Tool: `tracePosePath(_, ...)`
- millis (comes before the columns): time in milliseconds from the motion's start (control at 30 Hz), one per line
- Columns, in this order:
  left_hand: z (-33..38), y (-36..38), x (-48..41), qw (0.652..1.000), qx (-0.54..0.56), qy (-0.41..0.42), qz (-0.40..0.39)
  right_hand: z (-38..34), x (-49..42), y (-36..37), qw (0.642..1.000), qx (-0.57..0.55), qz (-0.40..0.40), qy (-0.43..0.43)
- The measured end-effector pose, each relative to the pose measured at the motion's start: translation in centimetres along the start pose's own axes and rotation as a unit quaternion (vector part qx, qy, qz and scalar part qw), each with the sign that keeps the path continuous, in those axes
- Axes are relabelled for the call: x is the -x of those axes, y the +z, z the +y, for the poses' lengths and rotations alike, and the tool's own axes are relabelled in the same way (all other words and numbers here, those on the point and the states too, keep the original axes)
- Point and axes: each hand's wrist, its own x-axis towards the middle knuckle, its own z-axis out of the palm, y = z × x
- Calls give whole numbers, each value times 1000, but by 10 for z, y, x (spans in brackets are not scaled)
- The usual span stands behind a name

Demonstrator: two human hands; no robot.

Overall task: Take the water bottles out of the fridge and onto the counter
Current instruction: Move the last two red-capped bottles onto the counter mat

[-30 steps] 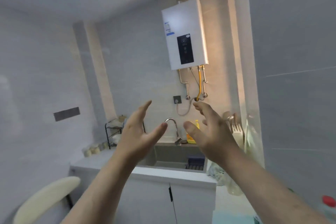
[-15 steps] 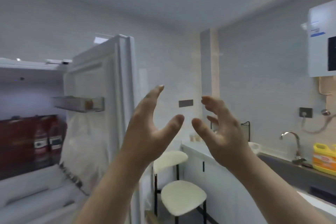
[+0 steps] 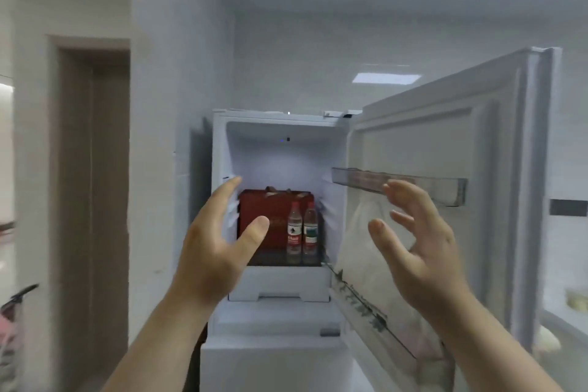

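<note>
The left hand (image 3: 219, 251) is raised before the open fridge (image 3: 219, 143), its grip open and empty, likely readied to reach in. Towards the right edge of the shelf (image 3: 273, 260), in front of a red box (image 3: 264, 216), two water bottles (image 3: 294, 232) stand side by side, long axes vertical, caps up. The right hand (image 3: 420, 251) has its grip open too, before the swung-out door (image 3: 445, 143).

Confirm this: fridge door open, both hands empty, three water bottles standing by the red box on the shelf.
Not three. The head view shows two water bottles standing by the red box on the shelf. The fridge door is open, and the left hand and right hand are empty.
</note>
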Motion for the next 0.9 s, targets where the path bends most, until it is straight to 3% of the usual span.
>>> tracePosePath(200,-66,5,-37,1000,-20,-6,1,52,-24,89,999,-24,-38,25)
tracePosePath(433,-170,66,-98,998,-51,-32,-37,145,-64,169,996,-16,-16,85)
tracePosePath(733,-288,116,-158,995,-40,-74,-54,220,-103,242,987,19,-18,158)
tracePosePath(900,-361,155,-192,991,18,-111,-78,268,-126,277,974,66,0,217)
